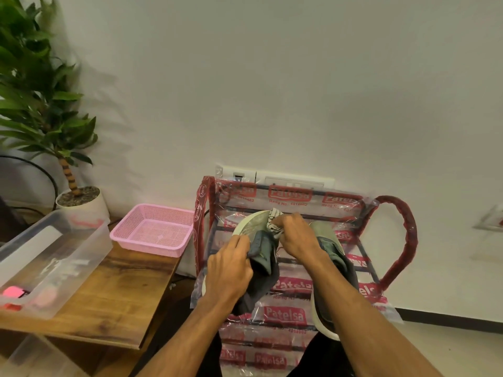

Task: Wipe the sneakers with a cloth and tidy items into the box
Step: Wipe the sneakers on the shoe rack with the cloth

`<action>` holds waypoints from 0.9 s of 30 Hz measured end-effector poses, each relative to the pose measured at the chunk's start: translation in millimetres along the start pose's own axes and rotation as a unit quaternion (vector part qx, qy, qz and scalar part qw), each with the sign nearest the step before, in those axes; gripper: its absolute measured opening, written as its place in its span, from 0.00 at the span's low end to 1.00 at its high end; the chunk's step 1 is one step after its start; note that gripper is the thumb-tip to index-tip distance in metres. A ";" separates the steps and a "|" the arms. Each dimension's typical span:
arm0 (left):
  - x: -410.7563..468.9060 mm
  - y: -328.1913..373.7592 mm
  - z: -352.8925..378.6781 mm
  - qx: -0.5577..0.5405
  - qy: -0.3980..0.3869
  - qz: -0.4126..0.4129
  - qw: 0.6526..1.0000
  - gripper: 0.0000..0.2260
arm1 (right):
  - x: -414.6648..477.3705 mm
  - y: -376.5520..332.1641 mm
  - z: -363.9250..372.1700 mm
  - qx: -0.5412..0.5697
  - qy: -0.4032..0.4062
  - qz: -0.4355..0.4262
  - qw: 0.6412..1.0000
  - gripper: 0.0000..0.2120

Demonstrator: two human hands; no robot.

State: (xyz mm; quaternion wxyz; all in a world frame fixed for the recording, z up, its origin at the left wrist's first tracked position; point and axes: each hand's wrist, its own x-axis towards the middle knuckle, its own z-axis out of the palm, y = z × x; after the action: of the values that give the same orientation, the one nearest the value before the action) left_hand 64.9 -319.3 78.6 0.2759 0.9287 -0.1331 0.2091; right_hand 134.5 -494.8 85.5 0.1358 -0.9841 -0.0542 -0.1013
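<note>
A pale wall (272, 77) fills the upper half of the frame. At lower left stands a wooden table (122, 289). In the centre, against the wall, is a metal shoe rack (285, 314) wrapped in clear plastic with red printed labels; its curved side pieces are wrapped in red.

A leafy green plant (40, 91) in a white pot occupies the upper left. On the table at far left sits a clear plastic box (54, 254) with blurred pink and red items inside at its near end. Further back on the table, just left of the rack, is a pink mesh basket (152, 229).

Two grey-green sneakers with pale soles are on the rack. One sneaker (261, 247) is at the frame's centre, tipped so its sole faces up and away. The second sneaker (329, 248) lies to its right, partly hidden under the right forearm.

The left hand (228, 270) has its fingers curled round the side of the tipped sneaker, gripping it. The right hand (296, 238) is closed tightly round a bunched, light patterned cloth (273, 223), which touches the tipped sneaker's sole near its edge. Dark fabric hangs beneath the left hand; what it is cannot be told.
</note>
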 end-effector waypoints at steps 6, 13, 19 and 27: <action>-0.7 1.5 2.2 0.004 0.019 0.041 0.999 0.16 | -21.6 -13.1 -11.2 0.152 -0.076 -0.104 0.980 0.16; -3.9 -0.4 3.0 0.004 0.037 0.049 0.998 0.17 | -20.4 -17.3 -11.6 -0.017 -0.079 -0.149 0.986 0.23; 1.1 0.0 -0.1 0.041 0.031 0.061 0.997 0.17 | -21.2 -20.6 0.7 0.004 -0.016 -0.038 0.999 0.26; 7.3 -7.2 0.9 0.102 -0.020 0.055 0.993 0.15 | -10.8 -6.1 -13.4 0.206 0.098 0.097 0.969 0.20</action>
State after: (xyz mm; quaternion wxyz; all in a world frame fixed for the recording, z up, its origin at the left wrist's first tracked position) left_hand 74.2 -314.9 78.0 0.1650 0.9473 -0.1676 0.2177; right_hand 120.7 -493.5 97.3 0.3495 -0.9206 0.0359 -0.1704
